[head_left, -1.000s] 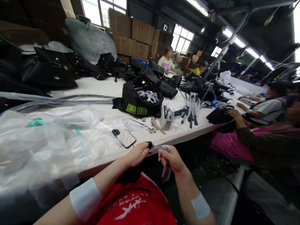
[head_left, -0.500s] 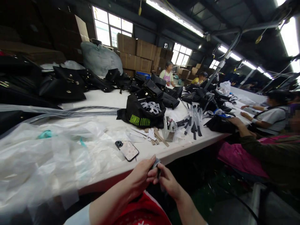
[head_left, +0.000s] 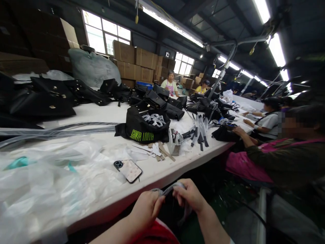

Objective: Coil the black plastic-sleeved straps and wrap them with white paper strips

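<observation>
A grey strap (head_left: 168, 189), apparently covered in clear plastic, stretches between my two hands just off the table's front edge. My left hand (head_left: 146, 205) is closed around one end of it. With bent fingers, my right hand (head_left: 191, 195) pinches the other part, and a blurred loose length hangs down below that hand. Beyond my hands, a phone (head_left: 131, 170) in a patterned case lies on the table. Farther back stands a black cloth bag (head_left: 142, 130) with green lettering, its mouth showing coiled plastic-wrapped straps (head_left: 153, 120).
Crumpled clear plastic (head_left: 48, 183) covers the table's left side. Black handbags (head_left: 154, 99) are piled along the back. Cardboard scraps (head_left: 160, 151) and wrapped black strips (head_left: 200, 130) lie mid-table. At the right sits a co-worker in a pink apron (head_left: 250, 164).
My hands have moved apart from being close together, and the grey strap now shows stretched between them. The camera view has shifted to the right.
</observation>
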{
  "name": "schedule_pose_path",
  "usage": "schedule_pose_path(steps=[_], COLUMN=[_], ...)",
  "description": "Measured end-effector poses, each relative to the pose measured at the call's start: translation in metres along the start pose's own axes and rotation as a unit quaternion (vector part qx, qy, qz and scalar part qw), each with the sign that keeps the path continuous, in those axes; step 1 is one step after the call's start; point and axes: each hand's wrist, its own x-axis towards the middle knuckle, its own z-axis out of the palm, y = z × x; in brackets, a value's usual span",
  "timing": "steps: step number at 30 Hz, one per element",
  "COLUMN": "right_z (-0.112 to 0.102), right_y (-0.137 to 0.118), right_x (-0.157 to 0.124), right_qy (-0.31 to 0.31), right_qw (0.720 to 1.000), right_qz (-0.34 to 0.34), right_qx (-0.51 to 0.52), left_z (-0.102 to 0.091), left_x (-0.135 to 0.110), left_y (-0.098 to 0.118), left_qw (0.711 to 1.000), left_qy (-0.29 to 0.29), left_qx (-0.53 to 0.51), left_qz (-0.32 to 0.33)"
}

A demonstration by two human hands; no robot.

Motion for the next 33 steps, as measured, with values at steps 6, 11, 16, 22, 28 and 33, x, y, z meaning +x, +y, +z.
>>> schedule_pose_path(steps=[6, 11, 16, 22, 28, 33], right_z=[0.021, 0.078, 0.067, -0.003, -0.002, 0.034], right_y=[-0.011, 0.019, 0.008, 0.001, 0.011, 0.037], right_x=[0.005, -0.003, -0.022, 0.004, 0.01, 0.004], right_qy=[-0.025, -0.187, -0.318, -0.048, -0.099, -0.094], right_qw=[0.985, 0.979, 0.932, 0.999, 0.987, 0.993], right_qz=[-0.115, 0.075, 0.093, 0.013, -0.097, -0.008], right_qx=[-0.126, 0.026, 0.149, 0.015, -0.087, -0.071], left_z=[0.004, -0.034, -0.049, -0.027, -0.029, -0.04], left_x=[0.009, 0.03, 0.029, 0.011, 0.013, 0.017], left_y=[0.035, 0.053, 0.027, 0.021, 0.029, 0.035], left_qw=[0.893, 0.858, 0.972, 0.991, 0.868, 0.813], left_qy=[-0.086, 0.088, 0.167, -0.054, -0.203, -0.198], left_qx=[-0.391, -0.483, -0.168, -0.084, -0.378, -0.496], left_qz=[-0.204, -0.151, 0.003, -0.087, -0.249, -0.231])
